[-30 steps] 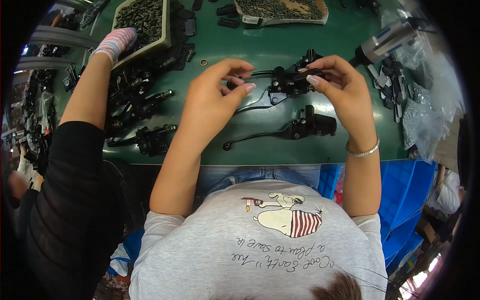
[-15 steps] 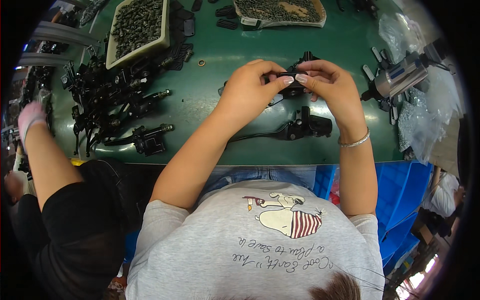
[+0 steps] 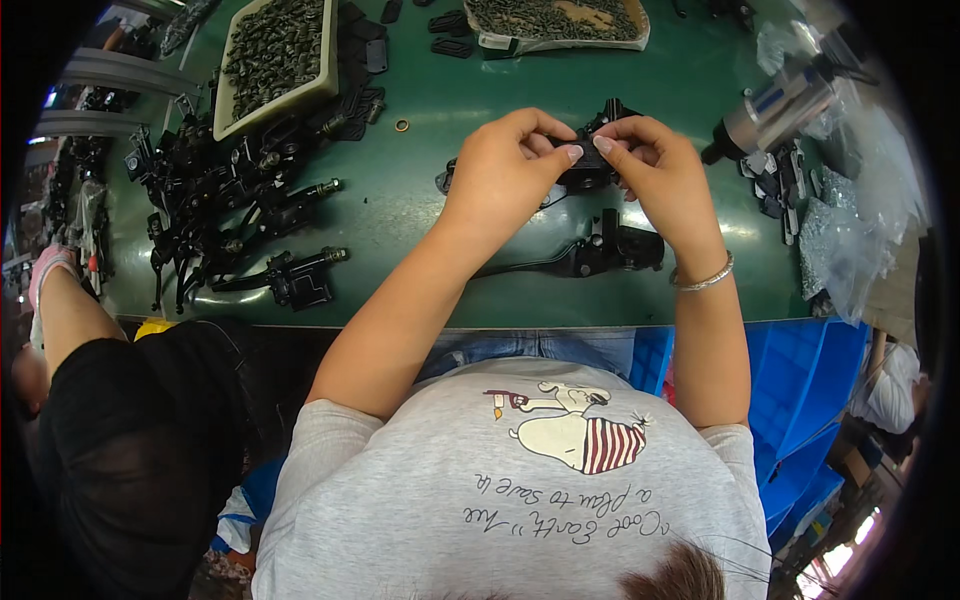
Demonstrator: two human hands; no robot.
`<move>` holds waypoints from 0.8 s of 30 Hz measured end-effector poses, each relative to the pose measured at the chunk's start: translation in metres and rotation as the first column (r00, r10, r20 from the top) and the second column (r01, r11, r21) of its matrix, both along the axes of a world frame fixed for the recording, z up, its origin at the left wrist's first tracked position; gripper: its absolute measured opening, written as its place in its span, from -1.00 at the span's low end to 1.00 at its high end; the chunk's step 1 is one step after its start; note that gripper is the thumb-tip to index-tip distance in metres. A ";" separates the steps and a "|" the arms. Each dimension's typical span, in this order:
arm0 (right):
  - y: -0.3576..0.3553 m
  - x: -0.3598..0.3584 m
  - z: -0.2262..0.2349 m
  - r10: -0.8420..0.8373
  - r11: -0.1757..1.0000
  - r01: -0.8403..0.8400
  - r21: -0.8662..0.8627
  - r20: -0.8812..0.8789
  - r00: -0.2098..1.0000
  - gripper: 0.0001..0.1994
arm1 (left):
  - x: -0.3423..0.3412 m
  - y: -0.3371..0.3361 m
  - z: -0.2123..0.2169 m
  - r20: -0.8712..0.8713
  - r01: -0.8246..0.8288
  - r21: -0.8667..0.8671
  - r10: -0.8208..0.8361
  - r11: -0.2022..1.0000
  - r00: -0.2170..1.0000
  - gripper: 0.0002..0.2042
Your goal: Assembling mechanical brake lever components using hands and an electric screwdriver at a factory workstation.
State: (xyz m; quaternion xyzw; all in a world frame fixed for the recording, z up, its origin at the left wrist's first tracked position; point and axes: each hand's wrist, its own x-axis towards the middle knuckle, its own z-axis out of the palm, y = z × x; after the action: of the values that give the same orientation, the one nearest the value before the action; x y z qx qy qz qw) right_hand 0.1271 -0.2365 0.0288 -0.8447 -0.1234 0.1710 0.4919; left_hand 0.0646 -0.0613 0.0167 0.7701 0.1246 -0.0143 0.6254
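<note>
Between my hands is a black brake master cylinder [image 3: 588, 178], partly hidden by my fingers, with a dark flat cover on its top. My left hand [image 3: 510, 165] is closed, its thumb and fingers pinching the left side of that top. Closed likewise, my right hand [image 3: 655, 170] grips the right side, thumb close to the other thumb. Nearer my body, a second brake lever assembly [image 3: 600, 250] lies on the green table, apart from both hands, its lever reaching left.
A silver power screwdriver [image 3: 775, 110] hangs at the right, beside clear plastic bags [image 3: 850, 235]. Black lever assemblies [image 3: 240, 215] pile up at left. Behind stand a bin of small metal parts [image 3: 328, 90] and a tray of screws [image 3: 640, 40]. A co-worker's gloved hand [image 3: 50, 265] is far left.
My thumbs have drawn slightly apart on the cover. The power screwdriver has swung left and away from me. The co-worker's hand has moved nearer the table's front edge.
</note>
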 end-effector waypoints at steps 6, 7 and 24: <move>-0.004 -0.004 -0.017 -0.012 0.984 -0.005 0.180 0.095 0.995 -0.87 | 0.005 -0.004 -0.008 0.031 0.004 0.004 -0.004 1.000 1.000 -0.84; -0.003 -0.005 -0.016 -0.022 0.956 0.033 0.291 -0.043 0.999 -0.87 | 0.006 -0.005 -0.011 0.042 0.029 -0.014 -0.028 0.999 0.999 -0.84; -0.043 -0.013 0.004 0.026 0.971 -0.095 0.220 0.297 0.955 -0.86 | -0.001 -0.001 -0.007 0.025 0.028 0.076 -0.030 0.997 0.999 -0.86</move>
State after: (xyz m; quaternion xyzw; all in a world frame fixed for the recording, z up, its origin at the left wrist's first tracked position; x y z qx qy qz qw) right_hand 0.1141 -0.2797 0.0326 -0.7935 -0.2396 0.0439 0.5577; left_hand 0.0633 -0.0628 0.0100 0.7950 0.1060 -0.0086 0.5972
